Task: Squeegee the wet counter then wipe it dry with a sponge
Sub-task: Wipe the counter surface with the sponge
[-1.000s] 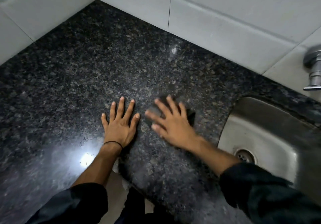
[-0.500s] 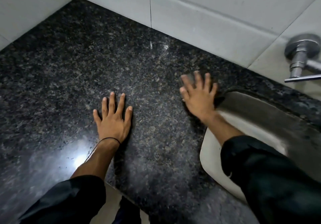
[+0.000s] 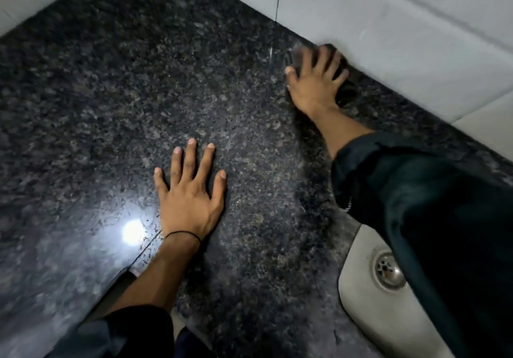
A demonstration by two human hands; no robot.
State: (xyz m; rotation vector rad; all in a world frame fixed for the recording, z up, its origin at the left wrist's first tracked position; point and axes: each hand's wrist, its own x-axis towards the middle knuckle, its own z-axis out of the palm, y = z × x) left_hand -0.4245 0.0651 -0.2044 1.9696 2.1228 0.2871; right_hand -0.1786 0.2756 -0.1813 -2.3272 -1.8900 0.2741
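My right grip (image 3: 316, 80) is at the far edge of the tabletop (image 3: 111, 107). Its fingers are spread wide and laid over the sponge (image 3: 344, 94), pressing it down rather than pinching it. The sponge is a dark pad, mostly hidden beneath that grip and blurred (only bits of it show past the little finger and ahead of the fingertips). Its far side sits against the wall tile (image 3: 402, 41).

Nearer me and to the left of the right grip, well apart from it, my left grip (image 3: 191, 191) lies palm down on the speckled black stone. Its fingers are straight and fanned wide, and it holds nothing. A thin black band (image 3: 183, 234) circles its wrist, and just left of that wrist a bright light reflection (image 3: 134, 231) shines on the polished surface.

Back along the right forearm, the dark sleeve (image 3: 416, 205) crosses over a steel sink (image 3: 358, 302). The drain (image 3: 388, 271) shows just beside the sleeve's left edge.
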